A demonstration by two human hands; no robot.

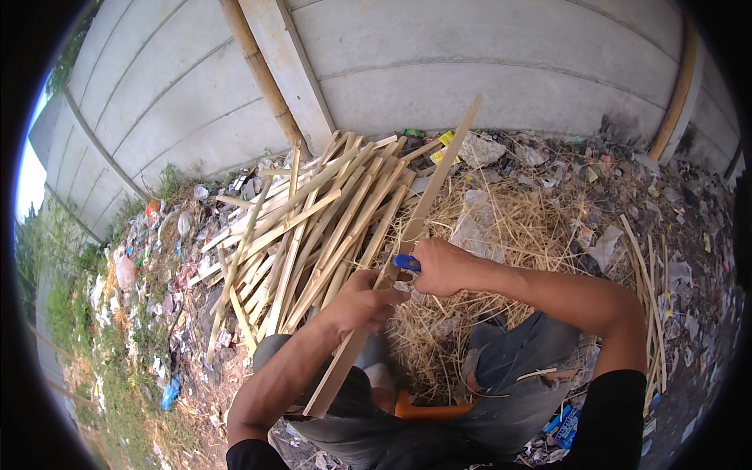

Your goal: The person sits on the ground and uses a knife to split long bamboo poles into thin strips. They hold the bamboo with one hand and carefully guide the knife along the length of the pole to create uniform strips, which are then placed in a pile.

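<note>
A long flat bamboo strip (427,196) slants across my lap, its far end pointing up toward the wall. Its near end lies over my left thigh. My left hand (364,301) is closed around the strip a little below its middle. Just above that, my right hand (442,266) grips a small tool with a blue handle (406,262), held against the strip. The tool's working edge is hidden, so its exact kind does not show.
Many split bamboo strips (313,227) lie piled at the left. Thin shavings (517,235) cover the ground between and beyond my knees. Several slim strips (646,290) lie at the right. Litter surrounds me, and a concrete wall (486,55) with bamboo poles (266,74) stands ahead.
</note>
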